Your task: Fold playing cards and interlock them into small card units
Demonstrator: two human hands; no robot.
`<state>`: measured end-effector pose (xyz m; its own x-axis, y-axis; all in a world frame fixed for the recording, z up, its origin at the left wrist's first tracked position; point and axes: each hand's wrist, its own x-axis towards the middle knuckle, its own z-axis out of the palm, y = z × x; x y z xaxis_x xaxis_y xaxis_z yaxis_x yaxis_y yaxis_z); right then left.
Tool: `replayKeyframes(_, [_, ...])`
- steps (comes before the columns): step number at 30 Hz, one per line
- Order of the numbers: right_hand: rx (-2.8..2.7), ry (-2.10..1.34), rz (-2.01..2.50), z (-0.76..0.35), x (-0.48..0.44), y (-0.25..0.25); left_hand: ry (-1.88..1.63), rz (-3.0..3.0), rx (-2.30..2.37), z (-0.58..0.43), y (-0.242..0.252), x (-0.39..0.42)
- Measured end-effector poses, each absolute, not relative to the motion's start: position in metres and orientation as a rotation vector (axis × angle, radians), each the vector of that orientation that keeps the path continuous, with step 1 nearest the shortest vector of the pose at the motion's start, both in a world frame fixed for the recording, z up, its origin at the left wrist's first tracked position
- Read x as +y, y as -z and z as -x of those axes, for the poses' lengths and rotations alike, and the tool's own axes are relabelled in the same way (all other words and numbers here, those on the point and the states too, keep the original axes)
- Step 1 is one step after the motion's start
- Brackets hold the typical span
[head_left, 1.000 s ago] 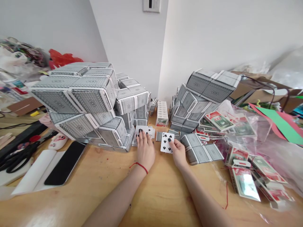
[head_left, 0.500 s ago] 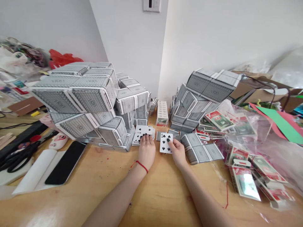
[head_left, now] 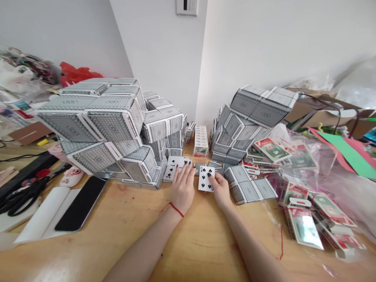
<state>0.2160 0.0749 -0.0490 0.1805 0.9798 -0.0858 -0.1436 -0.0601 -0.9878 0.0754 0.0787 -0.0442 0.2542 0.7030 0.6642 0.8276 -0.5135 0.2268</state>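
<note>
The right hand (head_left: 221,191) pinches a six (head_left: 205,182). The left hand (head_left: 182,190), fingers a bit apart, rests over cards (head_left: 172,166); a bump could make them slide.

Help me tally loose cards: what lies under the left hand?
Face-up playing cards, spades among them, show beside the left hand and seem to run beneath its fingers; what they cover is hidden.

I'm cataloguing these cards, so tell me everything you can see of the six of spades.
The six of spades is a white, round-cornered card, seemingly paper, printed with black spades and a 6 in two opposite corners. It is face up, apparently unbent, right of the left hand. The right hand grips its right side, thumb over part of the face. Its back is hidden.
</note>
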Motion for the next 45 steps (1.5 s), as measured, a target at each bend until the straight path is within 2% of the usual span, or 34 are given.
replayKeyframes(7, [-0.993,-1.196,1.159,-0.217,0.075,0.046,1.454,2.473,-1.019,-0.082,0.033,0.069])
replayKeyframes(13, [-0.816,-1.266,1.138,-0.218,0.076,0.053,1.528,2.801,-0.903,-0.080,0.034,0.069])
replayKeyframes(21, [-0.603,-1.377,1.029,-0.220,0.078,0.046,1.825,2.851,-1.088,-0.078,0.032,0.071])
replayKeyframes(26, [-0.714,-1.471,1.043,-0.220,0.076,0.044,2.022,2.735,-1.280,-0.075,0.034,0.073])
replayKeyframes(37, [-0.850,-1.556,1.003,-0.219,0.075,0.045,1.925,2.663,-1.468,-0.075,0.038,0.079])
replayKeyframes(45, [-0.837,-1.477,1.019,-0.219,0.076,0.052,2.211,2.692,-1.486,-0.071,0.039,0.080])
